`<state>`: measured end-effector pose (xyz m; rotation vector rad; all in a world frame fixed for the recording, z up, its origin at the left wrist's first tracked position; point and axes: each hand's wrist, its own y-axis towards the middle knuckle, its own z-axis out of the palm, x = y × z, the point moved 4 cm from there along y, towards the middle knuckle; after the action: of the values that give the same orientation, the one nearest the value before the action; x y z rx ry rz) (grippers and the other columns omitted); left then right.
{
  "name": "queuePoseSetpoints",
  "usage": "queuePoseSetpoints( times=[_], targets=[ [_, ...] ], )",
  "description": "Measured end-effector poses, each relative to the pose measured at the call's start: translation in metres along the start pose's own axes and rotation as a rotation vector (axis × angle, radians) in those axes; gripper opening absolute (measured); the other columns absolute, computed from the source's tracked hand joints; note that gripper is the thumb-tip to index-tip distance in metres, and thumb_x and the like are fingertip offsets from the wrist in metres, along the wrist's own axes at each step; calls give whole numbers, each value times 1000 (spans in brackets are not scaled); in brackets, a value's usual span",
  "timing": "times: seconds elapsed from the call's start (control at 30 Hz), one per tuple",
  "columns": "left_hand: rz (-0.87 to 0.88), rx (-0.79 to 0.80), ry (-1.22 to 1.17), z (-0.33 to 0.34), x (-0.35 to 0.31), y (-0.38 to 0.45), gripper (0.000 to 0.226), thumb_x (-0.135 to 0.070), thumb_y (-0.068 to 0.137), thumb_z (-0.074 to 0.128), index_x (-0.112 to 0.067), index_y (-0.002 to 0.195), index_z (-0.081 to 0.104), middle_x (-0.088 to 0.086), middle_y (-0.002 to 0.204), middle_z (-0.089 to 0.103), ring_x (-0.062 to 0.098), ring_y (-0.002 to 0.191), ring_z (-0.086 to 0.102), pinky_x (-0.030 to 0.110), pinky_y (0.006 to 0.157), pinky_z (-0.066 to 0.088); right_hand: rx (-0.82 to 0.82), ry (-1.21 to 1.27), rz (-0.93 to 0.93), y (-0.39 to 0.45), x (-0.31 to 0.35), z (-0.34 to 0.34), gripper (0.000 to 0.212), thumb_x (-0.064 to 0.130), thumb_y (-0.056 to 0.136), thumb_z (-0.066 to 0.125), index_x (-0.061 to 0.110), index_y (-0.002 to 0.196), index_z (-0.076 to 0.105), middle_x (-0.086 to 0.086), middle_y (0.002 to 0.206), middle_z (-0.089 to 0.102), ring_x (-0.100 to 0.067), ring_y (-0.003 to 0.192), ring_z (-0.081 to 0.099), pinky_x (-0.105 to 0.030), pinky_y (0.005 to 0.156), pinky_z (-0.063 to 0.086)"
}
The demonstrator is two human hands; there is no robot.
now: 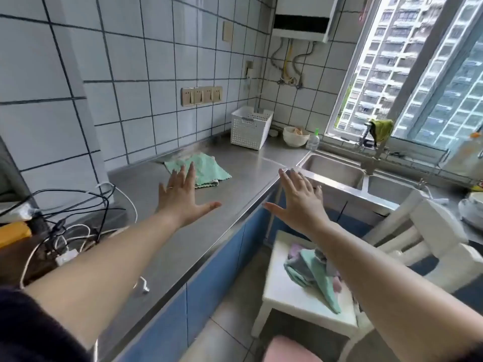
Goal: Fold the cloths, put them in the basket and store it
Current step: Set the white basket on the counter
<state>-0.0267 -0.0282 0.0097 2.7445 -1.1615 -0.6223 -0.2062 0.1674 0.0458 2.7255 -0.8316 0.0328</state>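
Both hands are released and grasp nothing. In the head view, the left hand (181,193) extends flat, fingers spread, over the steel counter (235,184), its fingertips reaching the near edge of the green cloth (206,167); whether they touch it cannot be told. The right hand (298,198) extends likewise beyond the counter edge, near the sink (332,169). The cloth lies flat at the far left, probably laid out for folding on a hard surface. Further cloths (311,270) lie heaped on the white stool (295,291) at near right, awaiting folding. The white basket (251,126) stands at the far corner, well apart.
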Motion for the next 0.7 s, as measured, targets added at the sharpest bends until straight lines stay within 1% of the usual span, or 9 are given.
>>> queuePoseSetpoints(
  times=[0.03,0.1,0.17,0.33,0.43,0.5,0.57,0.6,0.7],
  targets=[
    [-31,11,-34,10,13,20,123,-87,58,35,-22,148,-17,4,159,-10,24,146,-4,56,114,4,18,0,-2,24,4,15,93,75,79,39,30,150,-1,-2,159,2,-19,146,-2,-57,115,5],
    [-47,4,-45,17,18,30,122,-85,61,40,-21,148,-16,4,159,-8,24,146,-2,55,115,4,42,-18,9,37,4,26,93,75,78,39,31,150,-1,-2,159,3,-19,146,-2,-57,115,6],
    [-67,3,-101,34,34,70,120,-82,65,45,-19,148,-15,4,159,-5,23,146,-1,54,115,5,71,18,39,80,5,50,93,75,78,39,31,150,-1,-3,159,3,-19,146,-1,-57,115,5],
    [-53,56,-173,55,48,136,129,-89,52,32,-15,149,-8,7,159,3,22,146,4,51,116,15,90,35,81,147,3,72,92,74,79,39,30,150,2,-2,159,6,-21,146,2,-55,115,6],
    [-78,74,-291,64,50,172,127,-84,58,46,-14,150,-6,10,156,16,24,144,15,45,115,20,96,73,112,182,-1,80,91,73,80,40,29,150,3,-2,159,8,-20,146,5,-56,116,7],
    [-94,102,-357,71,51,196,122,-76,65,57,-16,150,-6,9,157,14,24,143,21,43,115,22,92,104,132,204,-6,84,90,73,80,41,29,150,4,-1,158,11,-20,146,8,-56,115,9],
    [-104,122,-426,77,48,224,125,-79,62,58,-18,150,-7,5,158,12,24,141,27,43,115,23,80,146,160,227,-14,90,90,72,80,42,28,150,6,-1,157,15,-22,145,14,-55,115,14],
    [-99,114,-451,80,46,238,124,-77,63,59,-17,150,-6,5,158,12,24,141,26,42,116,22,69,179,174,238,-20,92,90,71,80,44,27,150,7,-1,157,17,-23,143,18,-54,114,18],
    [-88,100,-485,94,37,282,110,-58,77,63,-12,150,-5,8,158,11,24,144,13,35,116,14,58,339,212,277,-39,103,90,66,80,51,25,150,12,-3,155,24,-24,140,27,-48,111,30]
  ],
)
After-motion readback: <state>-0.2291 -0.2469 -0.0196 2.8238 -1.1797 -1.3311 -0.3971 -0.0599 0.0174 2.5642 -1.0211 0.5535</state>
